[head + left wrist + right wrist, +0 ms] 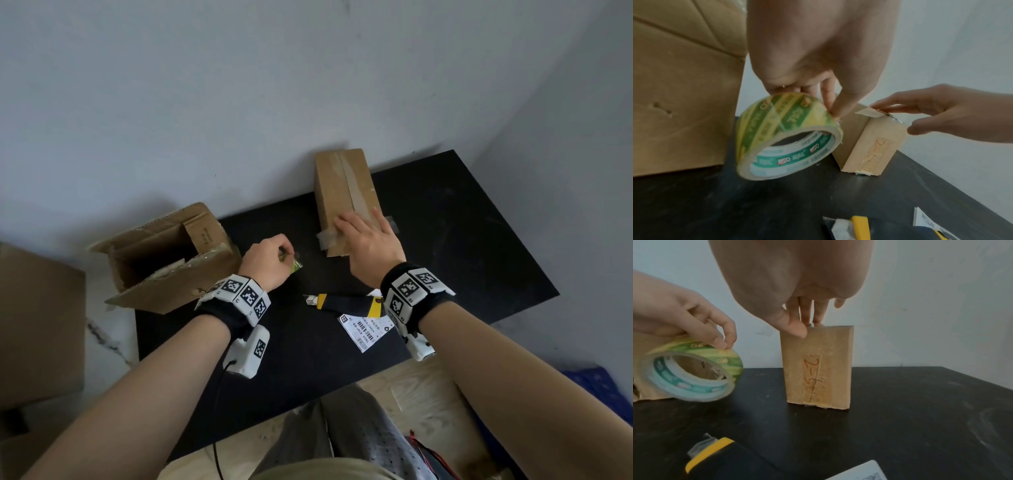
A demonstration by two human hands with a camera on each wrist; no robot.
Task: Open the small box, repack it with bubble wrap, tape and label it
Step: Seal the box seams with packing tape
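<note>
The small brown box (346, 195) stands on the black table (462, 240), with a strip of clear tape along its top and loose tape ends hanging off its near edge. My right hand (359, 229) lies on that near end, fingers straight and pressing the tape down. In the right wrist view the fingertips (816, 321) sit on the box's (818, 366) top edge and the thumb touches its front face. My left hand (284, 253) grips the green and yellow tape roll (789, 138), holding it just above the table to the left of the box (869, 146).
A yellow and black utility knife (342, 303) lies near the front edge, with a white shipping label (366, 329) beside it. A large open cardboard box (164, 253) stands at the table's left end. The wall runs right behind the table.
</note>
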